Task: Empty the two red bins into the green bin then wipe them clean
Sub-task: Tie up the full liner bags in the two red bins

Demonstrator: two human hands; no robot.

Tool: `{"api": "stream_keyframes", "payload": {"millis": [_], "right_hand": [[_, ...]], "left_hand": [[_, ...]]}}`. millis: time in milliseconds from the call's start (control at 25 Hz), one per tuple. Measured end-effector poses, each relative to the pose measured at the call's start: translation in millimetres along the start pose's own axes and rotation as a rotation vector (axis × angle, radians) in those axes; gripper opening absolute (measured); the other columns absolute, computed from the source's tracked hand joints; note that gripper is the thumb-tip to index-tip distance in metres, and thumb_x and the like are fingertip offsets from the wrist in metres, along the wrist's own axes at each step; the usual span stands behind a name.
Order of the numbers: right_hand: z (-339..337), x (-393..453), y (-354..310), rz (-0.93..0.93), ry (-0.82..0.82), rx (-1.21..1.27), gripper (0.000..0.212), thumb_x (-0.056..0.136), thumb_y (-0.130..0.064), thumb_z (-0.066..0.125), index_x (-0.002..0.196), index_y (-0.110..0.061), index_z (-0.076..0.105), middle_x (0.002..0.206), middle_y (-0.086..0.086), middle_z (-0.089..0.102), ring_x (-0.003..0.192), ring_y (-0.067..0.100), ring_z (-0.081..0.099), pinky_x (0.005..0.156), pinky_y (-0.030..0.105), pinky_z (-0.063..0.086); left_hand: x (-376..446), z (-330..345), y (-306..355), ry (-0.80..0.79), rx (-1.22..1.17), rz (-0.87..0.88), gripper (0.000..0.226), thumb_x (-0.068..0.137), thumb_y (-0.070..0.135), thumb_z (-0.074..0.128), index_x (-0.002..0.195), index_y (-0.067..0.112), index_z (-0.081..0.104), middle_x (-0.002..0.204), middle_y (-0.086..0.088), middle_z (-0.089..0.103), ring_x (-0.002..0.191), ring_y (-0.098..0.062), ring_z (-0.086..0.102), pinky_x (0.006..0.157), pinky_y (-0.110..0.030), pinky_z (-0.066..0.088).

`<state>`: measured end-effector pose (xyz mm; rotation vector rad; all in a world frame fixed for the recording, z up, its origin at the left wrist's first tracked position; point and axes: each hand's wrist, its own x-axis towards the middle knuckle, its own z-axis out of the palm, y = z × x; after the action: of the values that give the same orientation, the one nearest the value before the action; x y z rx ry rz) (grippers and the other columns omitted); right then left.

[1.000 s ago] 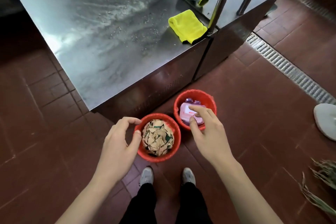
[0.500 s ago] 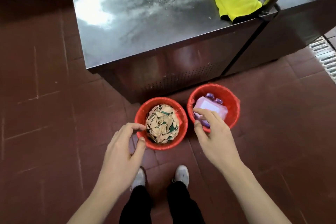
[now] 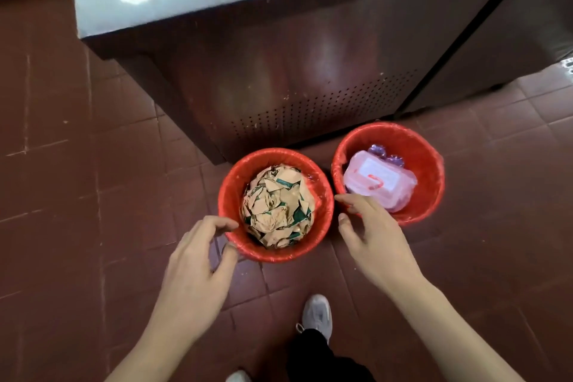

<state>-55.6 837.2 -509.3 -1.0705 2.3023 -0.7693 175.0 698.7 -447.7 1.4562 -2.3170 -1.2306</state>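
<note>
Both hands lowered to rims, fingers spread | left bin (image 3: 276,253): crumpled paper (image 3: 277,206) | right bin (image 3: 429,177): plastic box (image 3: 379,181)

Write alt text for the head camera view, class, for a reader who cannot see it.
Two red bins stand on a brown tiled floor before a steel counter: the left bin holds crumpled brown paper, the right bin a clear plastic container. The left hand and right hand reach for their near rims.
</note>
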Motion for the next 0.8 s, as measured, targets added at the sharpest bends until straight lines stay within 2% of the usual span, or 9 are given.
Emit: {"api": "stream_keyframes", "payload": {"millis": [160,280,440,640,800], "right_hand": [[70,27,62,-0.039,-0.007,-0.057,0.035,0.094,-0.021,0.061,0.129,-0.025,0.062,0.121,-0.008,0.063,0.112,0.014,0.059,0.097,0.034,0.047],[111,46,106,-0.077,0.016,-0.102,0.035,0.092,-0.017,0.065,0.127,-0.023,0.063,0.119,-0.006,0.064,0.108,0.018,0.061,0.093,0.033,0.047],[149,66,151,-0.108,0.046,-0.182,0.036,0.091,-0.018,0.064,0.127,-0.023,0.063,0.119,-0.004,0.064,0.110,0.021,0.061,0.094,0.033,0.046],[181,87,177,-0.179,0.097,-0.249,0.040,0.090,-0.020,0.065,0.130,-0.022,0.062,0.123,-0.002,0.062,0.114,0.024,0.060,0.096,0.041,0.049],[198,95,175,-0.296,0.096,-0.324,0.039,0.091,-0.021,0.065,0.130,-0.021,0.060,0.123,-0.003,0.061,0.113,0.024,0.059,0.096,0.040,0.049]], "left_hand": [[33,53,-88,0.018,0.014,0.043,0.027,0.090,0.018,0.057,0.109,0.038,0.058,0.111,0.022,0.064,0.112,-0.008,0.061,0.098,-0.044,0.049],[63,90,-143,0.065,0.001,0.060,0.028,0.092,0.017,0.057,0.112,0.038,0.058,0.115,0.021,0.063,0.114,-0.010,0.060,0.098,-0.049,0.050],[99,126,-205,0.179,0.025,0.096,0.027,0.094,0.016,0.056,0.115,0.033,0.058,0.115,0.017,0.062,0.113,-0.013,0.059,0.098,-0.048,0.049],[128,157,-260,0.290,0.155,0.159,0.035,0.096,0.017,0.057,0.130,0.024,0.056,0.127,0.011,0.055,0.118,-0.016,0.052,0.100,-0.033,0.038],[134,167,-290,0.347,0.149,0.126,0.043,0.099,0.020,0.053,0.142,0.024,0.051,0.137,0.011,0.050,0.125,-0.015,0.048,0.108,-0.037,0.036]]}}
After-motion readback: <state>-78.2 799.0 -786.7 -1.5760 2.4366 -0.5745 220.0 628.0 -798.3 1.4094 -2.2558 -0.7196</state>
